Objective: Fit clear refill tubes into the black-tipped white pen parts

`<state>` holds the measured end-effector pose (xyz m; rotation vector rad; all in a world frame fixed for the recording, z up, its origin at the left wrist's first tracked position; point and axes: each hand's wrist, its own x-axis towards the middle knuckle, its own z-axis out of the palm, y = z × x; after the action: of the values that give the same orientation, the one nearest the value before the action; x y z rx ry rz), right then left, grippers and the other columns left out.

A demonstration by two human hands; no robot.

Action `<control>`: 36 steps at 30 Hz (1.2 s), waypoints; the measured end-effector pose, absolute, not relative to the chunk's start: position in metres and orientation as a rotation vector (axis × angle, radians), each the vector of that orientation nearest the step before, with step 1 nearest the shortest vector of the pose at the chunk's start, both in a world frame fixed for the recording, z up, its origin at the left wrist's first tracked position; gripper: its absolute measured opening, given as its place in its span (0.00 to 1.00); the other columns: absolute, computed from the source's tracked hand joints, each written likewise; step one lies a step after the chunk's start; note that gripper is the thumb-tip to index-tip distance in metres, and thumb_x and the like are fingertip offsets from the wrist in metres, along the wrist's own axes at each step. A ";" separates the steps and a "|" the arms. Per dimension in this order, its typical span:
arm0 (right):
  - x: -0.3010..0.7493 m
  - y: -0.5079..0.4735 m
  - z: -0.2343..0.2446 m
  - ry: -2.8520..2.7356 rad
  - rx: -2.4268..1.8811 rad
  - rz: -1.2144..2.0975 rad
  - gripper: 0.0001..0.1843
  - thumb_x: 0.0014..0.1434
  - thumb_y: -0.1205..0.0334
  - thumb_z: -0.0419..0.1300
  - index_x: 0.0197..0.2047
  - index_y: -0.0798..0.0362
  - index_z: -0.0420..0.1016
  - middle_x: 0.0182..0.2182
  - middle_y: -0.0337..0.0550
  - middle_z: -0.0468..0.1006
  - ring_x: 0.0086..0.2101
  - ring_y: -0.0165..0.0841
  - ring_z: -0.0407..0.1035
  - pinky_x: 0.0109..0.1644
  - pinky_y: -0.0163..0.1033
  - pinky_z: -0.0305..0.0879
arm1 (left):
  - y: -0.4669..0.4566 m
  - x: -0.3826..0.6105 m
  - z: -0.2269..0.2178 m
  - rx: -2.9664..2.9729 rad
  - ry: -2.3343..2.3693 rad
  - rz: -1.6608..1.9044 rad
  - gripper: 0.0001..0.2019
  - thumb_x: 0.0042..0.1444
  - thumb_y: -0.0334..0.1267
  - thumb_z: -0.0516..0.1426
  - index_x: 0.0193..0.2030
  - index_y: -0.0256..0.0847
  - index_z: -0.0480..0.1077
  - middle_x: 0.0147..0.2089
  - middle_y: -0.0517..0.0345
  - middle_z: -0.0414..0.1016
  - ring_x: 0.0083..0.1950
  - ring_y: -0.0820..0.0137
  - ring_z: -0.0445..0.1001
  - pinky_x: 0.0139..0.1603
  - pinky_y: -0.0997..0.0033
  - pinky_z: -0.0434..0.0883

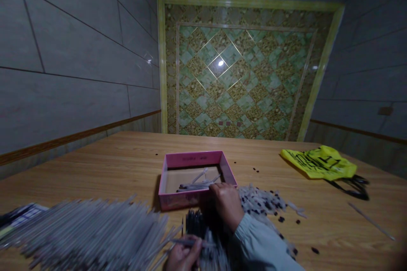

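My left hand is low in the middle, its thumb and fingers pinching a thin, translucent stick like a pen barrel. My right hand, in a light blue-grey sleeve, reaches over the near right rim of a pink box. Its fingers are curled together; what they hold, if anything, is hidden. Inside the box lie several thin, pale sticks. Between my hands is a bundle of dark-tipped sticks, partly covered by the right arm. A large heap of clear, thin tubes spreads left of my left hand.
Right of the box lies a pile of small translucent pieces with black bits scattered around. A yellow bag with black handles lies at the right, near a single thin stick. Tiled walls surround the wooden table.
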<state>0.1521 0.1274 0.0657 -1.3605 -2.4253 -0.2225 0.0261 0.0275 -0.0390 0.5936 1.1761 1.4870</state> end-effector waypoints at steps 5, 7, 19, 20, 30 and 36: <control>0.146 0.141 0.068 -2.400 -1.237 -0.155 0.22 0.55 0.72 0.52 0.53 0.54 0.67 0.48 0.50 0.72 0.48 0.39 0.62 0.52 0.41 0.51 | 0.029 0.027 -0.042 0.586 1.170 1.504 0.28 0.25 0.58 0.66 0.26 0.38 0.66 0.10 0.68 0.61 0.12 0.81 0.55 0.14 0.81 0.50; 0.146 0.145 0.068 -2.409 -1.214 -0.126 0.25 0.54 0.73 0.52 0.56 0.55 0.64 0.51 0.50 0.70 0.50 0.39 0.60 0.55 0.43 0.49 | 0.026 0.027 -0.038 0.589 1.179 1.486 0.28 0.26 0.58 0.66 0.27 0.38 0.65 0.11 0.69 0.60 0.12 0.82 0.54 0.14 0.82 0.48; 0.198 0.073 0.061 -2.043 -1.096 0.372 0.15 0.56 0.67 0.54 0.47 0.52 0.72 0.43 0.45 0.76 0.43 0.36 0.69 0.47 0.39 0.64 | 0.009 0.022 -0.016 0.604 1.131 1.457 0.19 0.41 0.47 0.65 0.33 0.36 0.68 0.18 0.66 0.66 0.18 0.79 0.61 0.18 0.80 0.53; 0.204 0.066 0.057 -2.029 -1.140 0.389 0.14 0.56 0.66 0.54 0.45 0.52 0.73 0.41 0.45 0.77 0.41 0.36 0.70 0.46 0.39 0.64 | 0.010 0.022 -0.017 0.610 1.134 1.452 0.19 0.41 0.48 0.64 0.33 0.36 0.68 0.18 0.66 0.65 0.18 0.79 0.61 0.18 0.80 0.52; 0.243 0.054 0.025 -2.051 -1.471 0.282 0.07 0.55 0.65 0.54 0.33 0.52 0.75 0.31 0.41 0.76 0.35 0.33 0.69 0.38 0.33 0.59 | 0.009 0.022 -0.009 0.600 1.152 1.433 0.20 0.39 0.48 0.65 0.34 0.36 0.66 0.17 0.67 0.64 0.17 0.79 0.60 0.18 0.81 0.52; 0.247 0.049 0.035 -2.302 -1.626 0.066 0.05 0.53 0.63 0.57 0.31 0.50 0.75 0.31 0.41 0.75 0.36 0.34 0.68 0.38 0.35 0.55 | 0.006 0.026 -0.002 0.588 1.194 1.445 0.21 0.36 0.49 0.66 0.32 0.37 0.67 0.17 0.67 0.65 0.17 0.79 0.60 0.17 0.80 0.52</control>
<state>0.2467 0.0491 0.0352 -1.6258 -2.3024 0.0657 0.0257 0.0062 -0.0015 0.5884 1.1939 1.4450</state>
